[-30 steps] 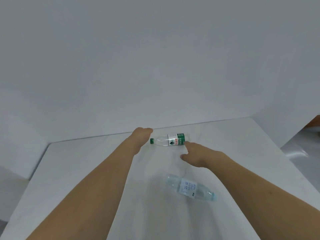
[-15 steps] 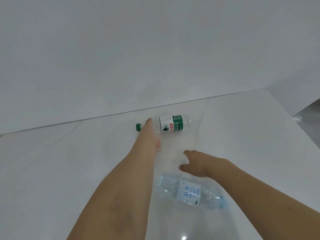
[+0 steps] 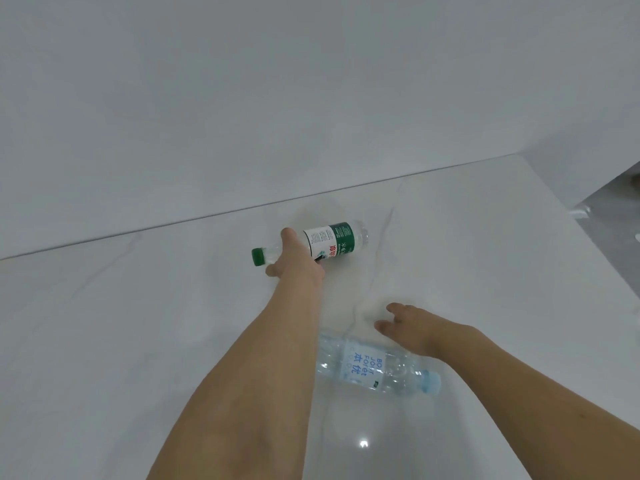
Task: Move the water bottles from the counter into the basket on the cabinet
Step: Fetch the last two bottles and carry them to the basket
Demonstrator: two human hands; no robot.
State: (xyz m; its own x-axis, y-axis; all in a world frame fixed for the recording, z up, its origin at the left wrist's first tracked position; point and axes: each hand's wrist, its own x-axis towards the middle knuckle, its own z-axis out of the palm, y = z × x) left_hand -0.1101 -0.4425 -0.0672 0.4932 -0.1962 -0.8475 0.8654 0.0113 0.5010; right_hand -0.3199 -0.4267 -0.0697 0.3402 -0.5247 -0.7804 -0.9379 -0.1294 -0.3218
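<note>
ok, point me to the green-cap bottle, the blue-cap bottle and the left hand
green-cap bottle (image 3: 330, 242): head view, on its white and green label.
blue-cap bottle (image 3: 362, 367): head view, on its pale label with blue lettering.
left hand (image 3: 298, 258): head view, on the back of the hand, over the bottle's neck.

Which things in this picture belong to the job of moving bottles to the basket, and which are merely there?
Belong to the job:
clear plastic bottle with green cap and green-white label, gripped by the left hand
clear plastic bottle with pale blue cap, lying near the right hand

Merely there:
white counter
grey wall
</note>
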